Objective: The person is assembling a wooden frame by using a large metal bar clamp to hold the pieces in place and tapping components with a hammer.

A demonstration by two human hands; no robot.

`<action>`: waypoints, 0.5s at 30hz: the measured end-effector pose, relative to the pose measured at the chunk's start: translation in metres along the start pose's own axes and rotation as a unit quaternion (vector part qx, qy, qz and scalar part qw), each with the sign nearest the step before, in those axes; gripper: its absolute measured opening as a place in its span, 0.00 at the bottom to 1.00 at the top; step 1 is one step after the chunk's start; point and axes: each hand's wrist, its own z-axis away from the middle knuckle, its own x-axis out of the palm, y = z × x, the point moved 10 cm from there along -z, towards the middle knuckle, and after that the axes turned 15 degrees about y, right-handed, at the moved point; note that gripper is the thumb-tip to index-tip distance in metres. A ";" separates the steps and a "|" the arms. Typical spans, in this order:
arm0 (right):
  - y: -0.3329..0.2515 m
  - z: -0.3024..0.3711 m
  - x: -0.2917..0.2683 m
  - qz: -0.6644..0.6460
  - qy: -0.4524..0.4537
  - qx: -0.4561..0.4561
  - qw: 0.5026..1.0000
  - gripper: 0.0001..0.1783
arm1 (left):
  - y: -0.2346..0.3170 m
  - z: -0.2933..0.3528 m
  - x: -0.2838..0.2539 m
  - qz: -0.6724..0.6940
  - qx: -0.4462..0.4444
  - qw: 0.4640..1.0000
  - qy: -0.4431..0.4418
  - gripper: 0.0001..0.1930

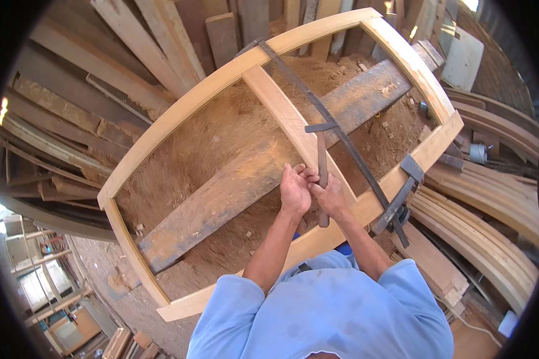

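Note:
A hammer (322, 164) with a wooden handle and a dark metal head stands upright in my right hand (330, 197), its head pointing away from me. Close beside it, my left hand (295, 190) is turned palm up with its fingers curled in; whatever they may pinch is too small to make out. Both hands are over a pale wooden frame (185, 102) with curved long rails, next to the near end of its middle crosspiece (278, 107). A dark metal bar clamp (353, 152) spans the frame just right of that crosspiece.
Beneath the frame runs a thick, dusty plank (215, 206) above sawdust-covered ground (185, 149). Boards (108, 66) lean at the far left. Curved timber strips (473, 230) are stacked at right, near a small pail (478, 153). A rack (45, 260) stands at lower left.

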 end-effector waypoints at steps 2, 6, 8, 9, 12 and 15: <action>0.008 -0.006 0.020 -0.020 -0.018 0.005 1.000 0.10 | 0.012 -0.004 -0.004 0.034 0.004 0.999 -0.007 0.25; 0.003 -0.016 0.055 -0.040 -0.037 0.013 0.998 0.09 | 0.043 -0.006 -0.007 0.130 0.005 0.991 -0.009 0.23; -0.004 -0.020 0.069 -0.053 -0.042 0.032 0.997 0.09 | 0.059 -0.006 -0.004 0.155 0.022 0.988 -0.018 0.23; -0.017 -0.022 0.078 -0.055 -0.057 0.028 0.996 0.09 | 0.065 -0.010 -0.005 0.154 0.034 0.987 -0.037 0.23; -0.041 -0.031 0.097 -0.025 -0.090 0.006 0.996 0.08 | 0.080 -0.018 -0.009 0.137 0.091 0.985 -0.043 0.22; -0.038 -0.050 0.110 -0.003 -0.117 -0.003 0.993 0.06 | 0.091 -0.028 -0.009 0.151 0.115 0.982 -0.017 0.21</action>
